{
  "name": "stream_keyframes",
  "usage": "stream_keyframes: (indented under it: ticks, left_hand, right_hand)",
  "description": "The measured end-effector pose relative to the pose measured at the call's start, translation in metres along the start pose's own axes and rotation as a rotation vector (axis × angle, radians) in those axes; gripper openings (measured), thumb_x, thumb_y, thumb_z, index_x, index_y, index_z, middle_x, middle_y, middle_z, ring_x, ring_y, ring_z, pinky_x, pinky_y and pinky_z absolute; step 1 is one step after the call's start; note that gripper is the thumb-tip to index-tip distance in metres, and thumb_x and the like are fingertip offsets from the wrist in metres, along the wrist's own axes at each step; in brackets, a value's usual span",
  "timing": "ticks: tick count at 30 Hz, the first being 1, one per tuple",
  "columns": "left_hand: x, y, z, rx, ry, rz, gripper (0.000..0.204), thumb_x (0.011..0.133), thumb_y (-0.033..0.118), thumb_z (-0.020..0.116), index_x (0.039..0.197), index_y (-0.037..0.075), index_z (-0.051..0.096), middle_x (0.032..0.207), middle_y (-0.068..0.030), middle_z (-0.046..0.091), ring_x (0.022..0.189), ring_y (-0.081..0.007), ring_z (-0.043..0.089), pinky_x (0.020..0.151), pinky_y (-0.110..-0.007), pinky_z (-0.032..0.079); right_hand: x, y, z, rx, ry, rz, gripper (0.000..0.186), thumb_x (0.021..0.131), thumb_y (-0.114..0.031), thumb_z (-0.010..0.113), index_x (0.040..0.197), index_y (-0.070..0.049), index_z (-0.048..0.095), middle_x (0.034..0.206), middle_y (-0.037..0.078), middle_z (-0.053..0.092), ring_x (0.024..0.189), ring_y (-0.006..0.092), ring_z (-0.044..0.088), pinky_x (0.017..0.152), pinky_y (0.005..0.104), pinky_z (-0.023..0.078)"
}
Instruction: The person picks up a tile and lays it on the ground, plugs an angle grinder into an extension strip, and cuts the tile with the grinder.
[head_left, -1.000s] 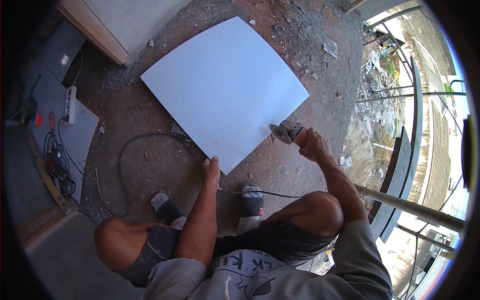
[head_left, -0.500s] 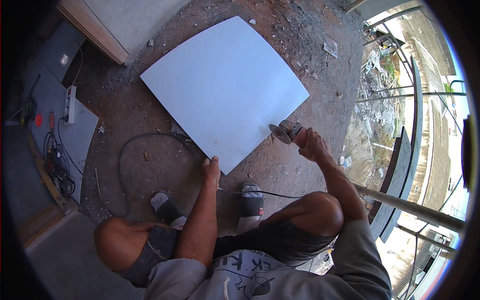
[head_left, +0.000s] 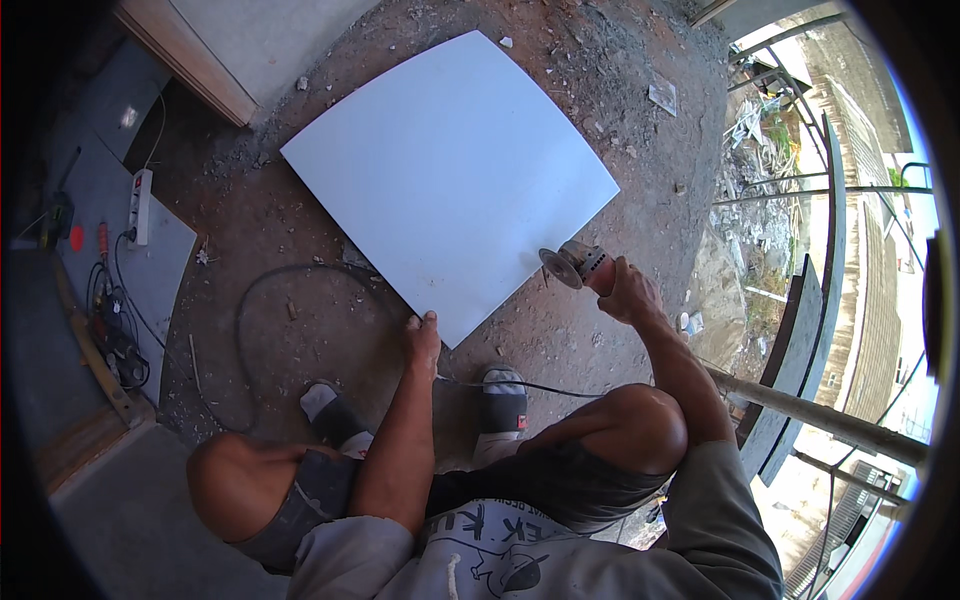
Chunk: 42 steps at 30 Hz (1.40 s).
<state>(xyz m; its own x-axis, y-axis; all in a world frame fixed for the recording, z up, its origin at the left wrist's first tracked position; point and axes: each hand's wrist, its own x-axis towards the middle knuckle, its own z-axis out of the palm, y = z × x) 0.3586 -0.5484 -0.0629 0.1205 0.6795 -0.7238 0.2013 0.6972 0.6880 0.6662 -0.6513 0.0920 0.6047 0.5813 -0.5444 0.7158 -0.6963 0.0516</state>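
Observation:
A large white square tile (head_left: 450,180) lies over the dirt floor in front of me, one corner pointing at my feet. My left hand (head_left: 423,342) grips its near left edge close to that corner, thumb on top and the other fingers mostly hidden. In my right hand (head_left: 632,294) is an angle grinder (head_left: 592,266), my fingers wrapped round its reddish body. The grinder's disc (head_left: 561,268) stands at the tile's near right edge; whether it touches the edge I cannot tell. A dark cord (head_left: 520,383) runs across the floor between my feet and the tile.
At the left, a white power strip (head_left: 140,208) and tangled cables with tools (head_left: 120,335) lie on a pale panel. A wooden frame (head_left: 190,62) stands at the upper left. Metal poles (head_left: 820,415) and planks (head_left: 795,360) border the right side, with rubble beyond. Small debris dots the floor.

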Motion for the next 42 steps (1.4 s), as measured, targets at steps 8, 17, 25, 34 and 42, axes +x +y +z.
stream_keyframes:
  ticks: [8,17,25,34,42]
  left_hand:
    - [0.002,-0.005,0.000,-0.004,-0.003,0.008,0.028,0.093,0.019,0.053,0.108,-0.004,0.058,0.103,-0.0130,0.064,0.094,-0.0222,0.060,0.083,-0.036,0.046]
    - [0.000,-0.001,0.000,0.011,0.014,-0.013,0.029,0.093,0.020,0.054,0.109,-0.005,0.058,0.104,-0.0143,0.063,0.095,-0.0232,0.060,0.085,-0.037,0.045]
    - [0.001,-0.002,-0.002,0.013,-0.015,0.007,0.030,0.093,0.020,0.054,0.110,-0.006,0.058,0.105,-0.0146,0.064,0.096,-0.0231,0.060,0.084,-0.037,0.046]
    - [-0.001,0.002,-0.001,0.020,-0.020,-0.019,0.032,0.094,0.020,0.053,0.113,-0.005,0.057,0.108,-0.0143,0.063,0.097,-0.0234,0.060,0.085,-0.037,0.045]
    - [0.004,-0.006,-0.003,0.072,-0.010,0.028,0.033,0.093,0.023,0.054,0.111,-0.005,0.059,0.106,-0.0160,0.063,0.096,-0.0257,0.060,0.084,-0.038,0.046]
  right_hand:
    - [0.000,0.000,0.000,-0.001,-0.005,0.021,0.056,0.066,-0.023,0.072,0.114,-0.001,0.051,0.108,0.020,0.063,0.103,0.0347,0.062,0.089,0.0418,0.049]
    - [0.002,0.002,0.004,0.009,0.017,0.031,0.059,0.064,-0.024,0.074,0.113,-0.003,0.050,0.106,0.020,0.064,0.100,0.0363,0.063,0.086,0.0443,0.049]
    - [0.002,0.003,0.005,0.005,-0.007,0.018,0.059,0.065,-0.024,0.073,0.114,-0.001,0.049,0.106,0.021,0.064,0.101,0.0360,0.063,0.087,0.0432,0.049]
    - [0.004,0.006,0.009,0.018,-0.002,0.018,0.063,0.063,-0.025,0.075,0.116,-0.002,0.049,0.108,0.021,0.064,0.101,0.0367,0.063,0.087,0.0438,0.049]
    - [0.006,0.005,0.008,0.028,-0.005,0.025,0.065,0.062,-0.025,0.076,0.116,-0.002,0.049,0.106,0.021,0.064,0.100,0.0368,0.063,0.087,0.0440,0.049]
